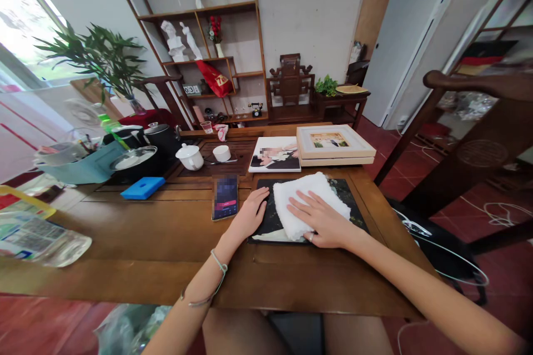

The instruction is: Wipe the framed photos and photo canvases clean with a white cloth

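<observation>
A dark flat picture panel (353,199) with a pale area along its near edge lies on the wooden table (166,244). On top of it is a folded white towel (297,191), which hides much of its surface. My right hand (322,219) rests flat on the towel with fingers spread, a ring on one finger. At the panel's left edge lies my left hand (252,211), fingers stretched out and touching the border. Just left of that hand is a phone (225,198) with its screen lit.
Behind the panel lie a photo print (275,154) and a light-framed picture (337,156). Farther left are a blue sponge-like block (143,188), a lidded white teapot (190,157), a white cup (222,153) and a clear bottle (45,241). A wooden chair (462,138) stands at the right.
</observation>
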Motion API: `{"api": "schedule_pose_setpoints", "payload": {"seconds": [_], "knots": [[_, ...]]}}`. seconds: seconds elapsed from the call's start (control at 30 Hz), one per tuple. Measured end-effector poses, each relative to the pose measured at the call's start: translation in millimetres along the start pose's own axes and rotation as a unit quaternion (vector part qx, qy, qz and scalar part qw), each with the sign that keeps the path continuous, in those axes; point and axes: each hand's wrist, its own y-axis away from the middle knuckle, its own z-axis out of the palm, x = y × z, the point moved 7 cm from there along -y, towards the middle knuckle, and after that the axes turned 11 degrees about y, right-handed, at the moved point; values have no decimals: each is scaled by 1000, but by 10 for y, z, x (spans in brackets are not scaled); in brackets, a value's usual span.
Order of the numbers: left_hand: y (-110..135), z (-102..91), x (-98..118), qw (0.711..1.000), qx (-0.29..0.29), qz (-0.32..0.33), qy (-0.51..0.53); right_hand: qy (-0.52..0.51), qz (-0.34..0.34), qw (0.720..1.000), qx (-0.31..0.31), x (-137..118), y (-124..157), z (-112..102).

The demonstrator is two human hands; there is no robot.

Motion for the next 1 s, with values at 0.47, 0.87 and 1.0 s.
{"api": "schedule_pose_setpoints", "payload": {"seconds": [0.47,0.87,1.0], "knots": [[0,-10,23,1000,-3,1,2,54,202,978,13,630,9,75],[-3,-2,20,1000,-7,-5,-2,26,30,999,7,194,-5,26],[-2,2,16,1000,-11,-5,-7,-1,2,1000,19,112,-7,25]]}}
